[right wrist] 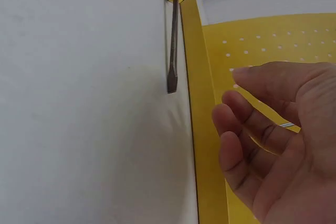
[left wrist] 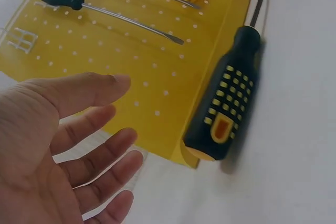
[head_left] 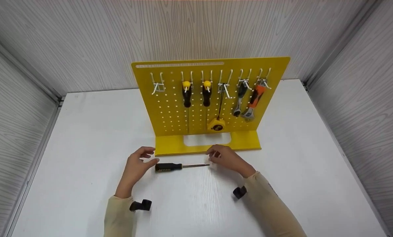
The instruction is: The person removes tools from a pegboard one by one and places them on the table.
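While both hands are near the screwdriver, neither of them holds it. It lies flat on the table, just in front of the base of the yellow board. Its handle points to the left hand, its blade to the right hand.

In my judgement, the thick handle gives the surest hold: thumb on one side, fingers on the other, rather close to the blade, so that the tip does not dip. Because the base is so near, the fingers need care there.

The hands are well apart. The left has its thumb and loosely bent fingers spread; the right is more curved, with a gap before the thumb. Whether its fingertips touch the base, I cannot tell.
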Motion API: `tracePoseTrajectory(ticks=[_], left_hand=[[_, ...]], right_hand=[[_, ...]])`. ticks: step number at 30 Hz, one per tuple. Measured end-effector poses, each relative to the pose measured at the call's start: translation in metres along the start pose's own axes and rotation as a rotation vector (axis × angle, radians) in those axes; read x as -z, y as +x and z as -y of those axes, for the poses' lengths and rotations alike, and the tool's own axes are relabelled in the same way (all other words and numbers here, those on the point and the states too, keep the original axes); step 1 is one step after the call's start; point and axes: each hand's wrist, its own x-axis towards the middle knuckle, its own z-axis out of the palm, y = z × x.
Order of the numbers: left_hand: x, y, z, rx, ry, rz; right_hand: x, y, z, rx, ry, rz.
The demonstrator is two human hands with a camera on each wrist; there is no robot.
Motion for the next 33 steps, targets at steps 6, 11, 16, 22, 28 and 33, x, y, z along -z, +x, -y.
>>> tracePoseTrajectory(ticks=[6,11,16,22,28,33], left_hand=[[0.000,0.005,-0.020,-0.057,-0.053,-0.041],[-0.003,0.010,-0.035,-0.108,-0.081,-0.093],[-0.010,0.017,-0.052,-0.185,-0.114,-0.138],[-0.016,0.025,-0.074,-0.244,-0.169,-0.157],[-0.022,0.034,-0.096,-0.280,-0.202,-0.142],[-0.029,0.044,-0.114,-0.317,-0.247,-0.160]], right_hand=[[0.007,0.003,0.008,-0.032,0.118,-0.067],[0.006,0.007,0.012,-0.039,0.197,-0.149],[0.000,0.014,0.017,-0.018,0.291,-0.227],[-0.003,0.023,0.028,0.010,0.367,-0.244],[-0.003,0.036,0.040,-0.005,0.408,-0.247],[-0.003,0.046,0.050,-0.010,0.427,-0.274]])
